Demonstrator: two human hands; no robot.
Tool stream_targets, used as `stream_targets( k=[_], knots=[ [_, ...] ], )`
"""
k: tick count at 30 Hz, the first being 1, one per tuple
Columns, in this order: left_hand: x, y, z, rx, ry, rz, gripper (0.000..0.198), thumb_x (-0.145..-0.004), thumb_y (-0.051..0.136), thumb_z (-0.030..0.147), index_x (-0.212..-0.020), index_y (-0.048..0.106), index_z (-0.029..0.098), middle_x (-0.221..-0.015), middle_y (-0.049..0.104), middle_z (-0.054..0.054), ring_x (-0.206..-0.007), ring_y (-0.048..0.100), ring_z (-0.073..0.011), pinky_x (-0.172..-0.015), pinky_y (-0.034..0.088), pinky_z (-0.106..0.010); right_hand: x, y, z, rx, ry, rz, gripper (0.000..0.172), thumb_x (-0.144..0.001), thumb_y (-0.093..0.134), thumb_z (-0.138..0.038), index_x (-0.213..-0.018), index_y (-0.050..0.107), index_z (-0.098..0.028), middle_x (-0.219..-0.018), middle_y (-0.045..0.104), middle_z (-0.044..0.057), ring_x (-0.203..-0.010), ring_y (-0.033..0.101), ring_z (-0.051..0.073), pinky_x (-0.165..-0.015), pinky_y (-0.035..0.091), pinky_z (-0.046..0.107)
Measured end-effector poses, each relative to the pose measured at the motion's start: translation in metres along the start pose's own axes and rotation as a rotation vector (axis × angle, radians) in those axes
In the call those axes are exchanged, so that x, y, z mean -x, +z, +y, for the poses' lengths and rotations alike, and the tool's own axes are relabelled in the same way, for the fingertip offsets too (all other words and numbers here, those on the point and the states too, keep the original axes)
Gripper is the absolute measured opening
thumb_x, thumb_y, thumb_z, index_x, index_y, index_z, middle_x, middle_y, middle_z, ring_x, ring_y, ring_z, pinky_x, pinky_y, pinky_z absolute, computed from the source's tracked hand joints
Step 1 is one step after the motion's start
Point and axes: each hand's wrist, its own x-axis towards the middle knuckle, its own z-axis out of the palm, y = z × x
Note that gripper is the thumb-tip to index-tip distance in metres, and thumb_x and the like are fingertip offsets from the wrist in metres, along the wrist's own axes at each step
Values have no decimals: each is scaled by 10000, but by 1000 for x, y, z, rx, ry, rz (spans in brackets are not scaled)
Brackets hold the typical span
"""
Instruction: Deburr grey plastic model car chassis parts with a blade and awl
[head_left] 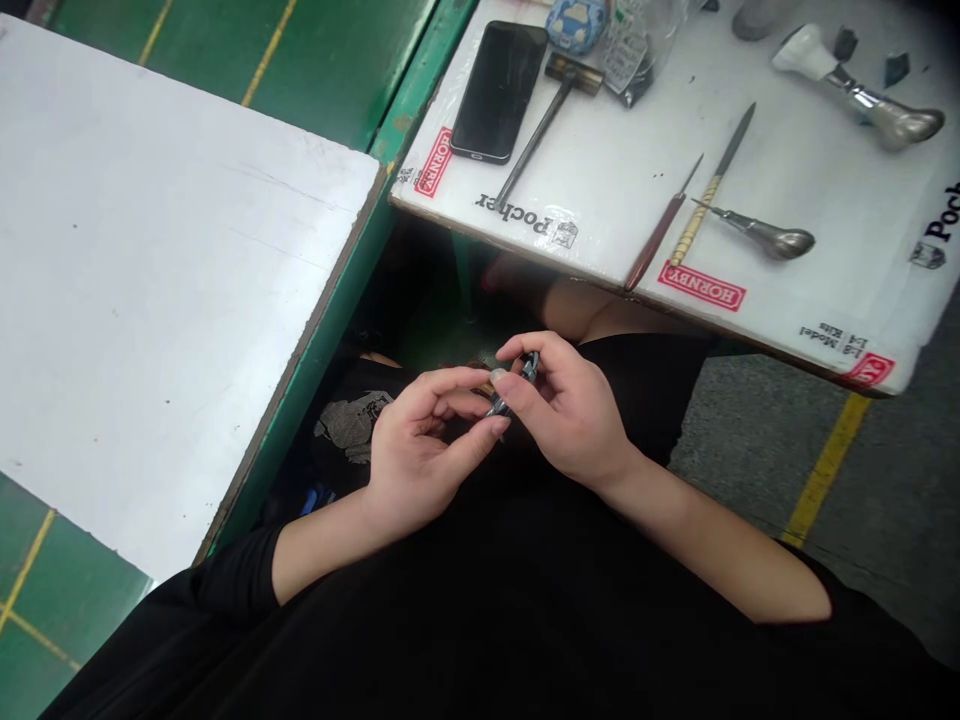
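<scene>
Above my lap, both hands meet around a small dark grey, glossy part (pixel 529 367). My left hand (pixel 431 435) pinches its lower left end between thumb and fingertips. My right hand (pixel 566 405) grips the upper right end, with the thumb across the front and the index finger curled behind. Fingers cover much of the part, so its exact kind does not show. Beyond the hands, on the white work board (pixel 600 200), lie a brown-handled pointed tool (pixel 664 230), a file with a yellow-wrapped handle (pixel 712 185) and a metal-handled awl (pixel 765 235).
A phone (pixel 499 90) and a small hammer (pixel 559 110) lie at the board's left. Farther back are a blue patterned ball (pixel 576 22), a plastic bag (pixel 637 45) and a white-and-metal handled tool (pixel 862 90). A white panel (pixel 165 280) lies left, beside a green table edge (pixel 300 385).
</scene>
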Motion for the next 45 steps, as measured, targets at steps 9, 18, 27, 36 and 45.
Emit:
stream_targets(
  k=[9,18,27,36,45],
  knots=[
    [-19,-8,8,332,-309,-107,431,-889,1090,234,-1268,886,204,-967,890,-22,-818,856,-156,-836,731,-275,1,-16,-3,42,20,35,444,-1199,689,-686,-1103,811,-270,-876,795,-3,-729,705,169,-665,531,309],
    [-18,-9,3,368,-425,-149,524,-752,1147,159,-1237,957,220,-1113,926,-65,-999,863,-195,-948,734,-306,-2,-21,-5,94,85,77,636,-1112,711,-848,-897,818,-259,-806,775,17,-730,696,200,-666,531,328],
    [-14,-9,1,379,-325,-94,494,-859,1115,266,-1298,894,223,-1068,900,-46,-927,850,-174,-914,723,-297,-2,-20,-3,126,55,83,610,-1138,694,-818,-906,822,-269,-810,779,20,-739,706,210,-683,542,341],
    [-23,-6,2,507,-509,-103,350,-940,1045,302,-1182,829,171,-828,824,-4,-644,744,-136,-632,637,-252,2,-21,-3,104,-26,7,533,-1197,685,-701,-907,803,-269,-845,796,18,-761,718,198,-719,548,340],
    [-25,-5,2,561,-535,-87,248,-970,1010,330,-1105,874,171,-784,798,6,-621,761,-133,-658,682,-257,-1,-24,-1,93,4,28,564,-1155,701,-779,-923,830,-282,-857,807,26,-773,737,215,-722,570,344]
  ],
)
